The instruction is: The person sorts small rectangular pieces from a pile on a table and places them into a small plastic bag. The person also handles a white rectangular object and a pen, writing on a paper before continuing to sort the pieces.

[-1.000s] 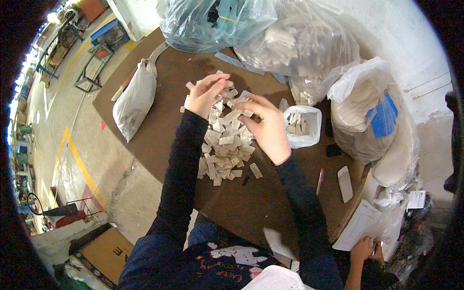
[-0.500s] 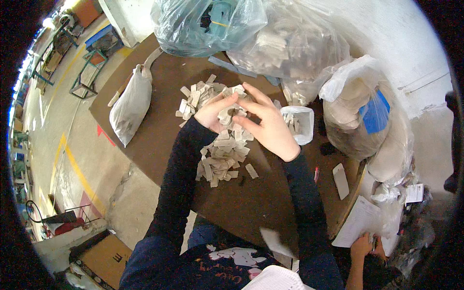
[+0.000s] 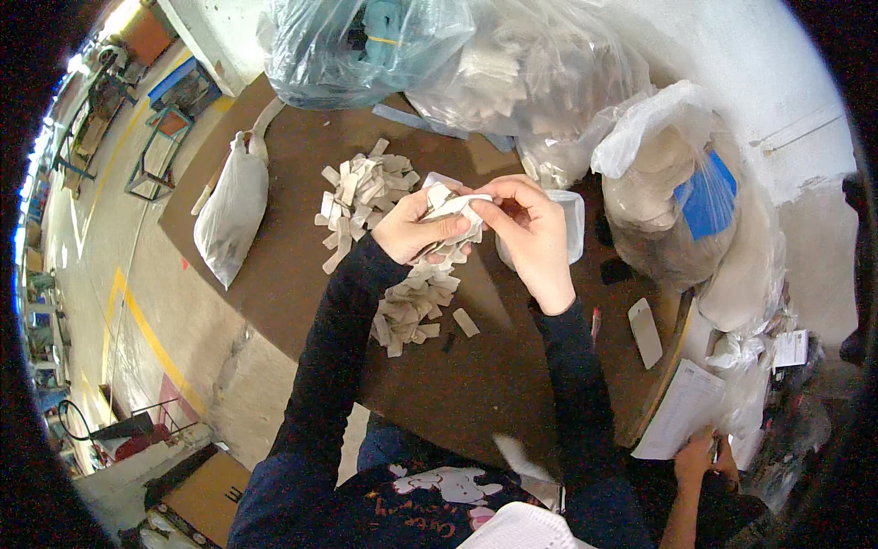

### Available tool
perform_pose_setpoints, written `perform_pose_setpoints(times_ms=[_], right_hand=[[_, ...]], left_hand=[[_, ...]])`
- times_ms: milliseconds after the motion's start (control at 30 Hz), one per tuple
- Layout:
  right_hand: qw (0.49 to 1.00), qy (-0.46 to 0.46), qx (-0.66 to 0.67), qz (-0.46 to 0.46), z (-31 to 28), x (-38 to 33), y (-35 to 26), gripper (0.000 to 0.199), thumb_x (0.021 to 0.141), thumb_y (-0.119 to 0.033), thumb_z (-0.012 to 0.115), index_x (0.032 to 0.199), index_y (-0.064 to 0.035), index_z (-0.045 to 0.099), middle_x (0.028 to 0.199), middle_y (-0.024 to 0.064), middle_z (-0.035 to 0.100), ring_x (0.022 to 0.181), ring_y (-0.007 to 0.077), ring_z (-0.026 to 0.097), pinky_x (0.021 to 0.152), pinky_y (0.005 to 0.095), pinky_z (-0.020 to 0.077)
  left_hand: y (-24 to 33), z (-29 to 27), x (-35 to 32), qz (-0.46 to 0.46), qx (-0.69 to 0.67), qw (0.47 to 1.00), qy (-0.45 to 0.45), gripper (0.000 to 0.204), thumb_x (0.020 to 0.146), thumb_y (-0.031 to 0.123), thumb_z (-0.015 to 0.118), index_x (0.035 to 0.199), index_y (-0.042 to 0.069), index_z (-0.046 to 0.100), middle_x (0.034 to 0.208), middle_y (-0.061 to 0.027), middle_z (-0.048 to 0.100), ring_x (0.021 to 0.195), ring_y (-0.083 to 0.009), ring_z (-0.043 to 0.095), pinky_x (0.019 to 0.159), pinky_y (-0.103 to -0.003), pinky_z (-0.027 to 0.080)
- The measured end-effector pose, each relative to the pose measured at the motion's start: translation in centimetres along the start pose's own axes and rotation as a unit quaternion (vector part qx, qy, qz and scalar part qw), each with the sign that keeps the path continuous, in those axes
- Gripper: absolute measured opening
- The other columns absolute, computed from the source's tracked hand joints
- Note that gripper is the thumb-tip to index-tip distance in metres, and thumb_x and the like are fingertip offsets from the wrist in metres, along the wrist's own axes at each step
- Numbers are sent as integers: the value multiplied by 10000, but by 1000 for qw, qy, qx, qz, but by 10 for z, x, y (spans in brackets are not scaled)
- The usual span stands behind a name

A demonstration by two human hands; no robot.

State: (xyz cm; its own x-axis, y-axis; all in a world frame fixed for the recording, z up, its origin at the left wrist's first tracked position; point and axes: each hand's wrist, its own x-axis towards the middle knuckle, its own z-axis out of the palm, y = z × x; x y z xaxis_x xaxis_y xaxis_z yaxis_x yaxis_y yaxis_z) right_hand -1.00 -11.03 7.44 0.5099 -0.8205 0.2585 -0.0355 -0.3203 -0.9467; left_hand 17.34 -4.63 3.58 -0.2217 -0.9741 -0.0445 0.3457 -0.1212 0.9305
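My left hand (image 3: pixel 410 227) is closed around a bunch of small flat beige pieces (image 3: pixel 445 209), thumb on top. Beside it, my right hand (image 3: pixel 535 229) pinches the end of one pale piece at the edge of that bunch between thumb and fingertips. Beyond and left of my hands lies a loose heap of the same beige pieces (image 3: pixel 366 183). Nearer me, partly under my left hand, is a second heap (image 3: pixel 412 306), with a single piece (image 3: pixel 465 322) apart to its right. A white plastic tub (image 3: pixel 574 224) stands behind my right hand, which partly hides it.
Large clear bags (image 3: pixel 540 73) of pale pieces line the back of the brown table (image 3: pixel 457 384). A white sack (image 3: pixel 233 210) lies at the left edge. To the right are a pale flat plate (image 3: pixel 645 333), a red pen (image 3: pixel 596 324) and paper sheets (image 3: pixel 681 412) by another person's hands (image 3: pixel 700 457).
My hands have moved slightly nearer me, off the far heap. The left now holds a gathered bunch, and the right has gone from spread fingers to a pinch. The tub looks emptier.
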Motion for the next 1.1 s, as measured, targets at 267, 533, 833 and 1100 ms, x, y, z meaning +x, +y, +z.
perform_pose_setpoints(times_ms=[267,533,833,1100], right_hand=[[989,47,94,102,-29,3,-15,147,884,-66,689,1002,22,684,884,16,674,770,63,574,693,197,442],[991,-10,79,112,-32,1,-20,136,885,-59,684,999,15,692,849,6,671,754,56,586,677,206,450],[996,65,10,65,-53,1,-24,100,891,-35,640,958,6,702,812,30,687,690,77,605,641,222,471],[981,-9,-189,-46,-39,-3,-26,94,851,-17,660,935,6,697,865,52,661,756,113,607,679,245,460]], left_hand=[[4,21,5,8,-112,993,23,378,941,147,620,1283,89,470,960,-121,621,717,-162,609,381,-213,344],[-5,29,6,-13,-123,989,80,294,933,119,622,1212,75,542,954,-104,656,700,-184,667,369,-219,357],[-10,32,11,37,-69,987,137,210,916,100,614,1115,35,601,923,-118,683,655,-208,668,479,-296,514],[-18,34,11,48,-15,988,145,210,917,74,606,1123,34,612,922,-107,685,667,-191,674,485,-283,501]])
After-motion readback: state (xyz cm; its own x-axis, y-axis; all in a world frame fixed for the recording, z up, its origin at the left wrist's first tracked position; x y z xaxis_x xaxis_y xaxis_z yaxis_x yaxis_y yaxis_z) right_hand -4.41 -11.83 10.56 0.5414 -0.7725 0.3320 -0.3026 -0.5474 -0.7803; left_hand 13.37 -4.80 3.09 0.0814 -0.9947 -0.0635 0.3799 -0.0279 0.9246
